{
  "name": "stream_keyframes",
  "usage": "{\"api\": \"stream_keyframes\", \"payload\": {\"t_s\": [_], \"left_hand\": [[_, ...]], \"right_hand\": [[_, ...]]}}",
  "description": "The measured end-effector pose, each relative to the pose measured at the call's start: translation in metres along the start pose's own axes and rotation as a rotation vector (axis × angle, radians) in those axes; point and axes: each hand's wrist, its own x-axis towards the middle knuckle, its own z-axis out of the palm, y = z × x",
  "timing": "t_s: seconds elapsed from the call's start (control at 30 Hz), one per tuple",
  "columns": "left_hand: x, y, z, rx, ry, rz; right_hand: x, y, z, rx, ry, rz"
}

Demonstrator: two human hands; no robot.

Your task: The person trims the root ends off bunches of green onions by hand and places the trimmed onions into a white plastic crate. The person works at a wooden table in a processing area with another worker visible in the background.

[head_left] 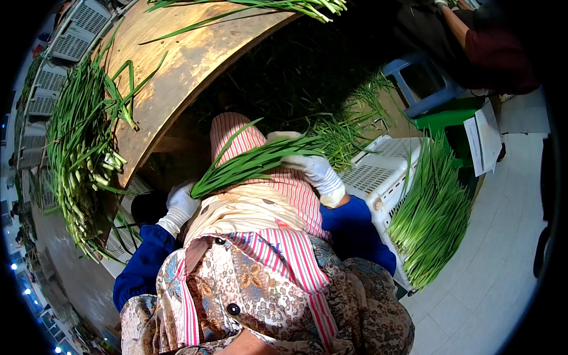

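Note:
A bunch of green chives (254, 160) lies crosswise over my lap, above the striped apron (299, 204). At its left end my left hand (181, 204), in a white glove, is closed round the chives, its fingers partly hidden. My right hand (313, 173), gloved in white too, wraps the bunch near its right end, with fingertips showing on the far side. On the left of the wooden table (177, 62) a big heap of chives (80, 136) hangs over the edge, pale stem ends toward me.
Chives (432, 213) are piled on a white plastic crate (378, 168) at my right. Beyond it stand a green bin (455, 118) and a blue stool (423, 86). Loose leaves (343, 136) litter the floor. Another person's arm (455, 26) shows at the top right.

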Motion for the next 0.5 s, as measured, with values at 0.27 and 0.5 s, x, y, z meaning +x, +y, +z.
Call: {"api": "stream_keyframes", "payload": {"t_s": [0.27, 0.5], "left_hand": [[-0.002, -0.031, 0.012, 0.086, 0.042, -0.039], [-0.002, -0.031, 0.012, 0.088, 0.037, -0.06]], "right_hand": [[-0.033, -0.036, -0.047, -0.322, 0.3, -0.419], [-0.051, -0.075, -0.031, -0.676, 0.509, -0.362]]}}
